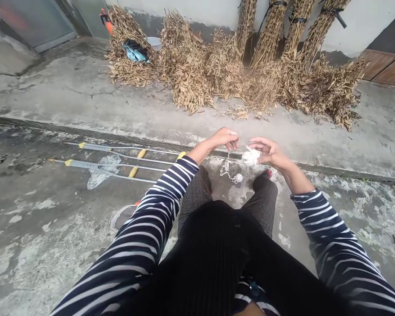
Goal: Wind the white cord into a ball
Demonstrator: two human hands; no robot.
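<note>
My right hand (269, 151) is closed around a ball of white string (250, 157) in front of my body. To its left, my left hand (227, 137) has its fingers curled together in a pinch. A loose, kinked strand of white string (226, 166) hangs below the left fingers and trails down to the ground. The strand leads to a smaller white ball (238, 178), which lies on the concrete between my feet. Any string running between the two hands is too fine to make out.
A pair of crutches (118, 163) lies on the ground at left, with a clear plastic bag (102, 172) by them. A low concrete step (145, 118) runs across ahead. Dried plant bundles (191, 66) lean on the wall. A grey-and-white item (122, 217) lies beside my left leg.
</note>
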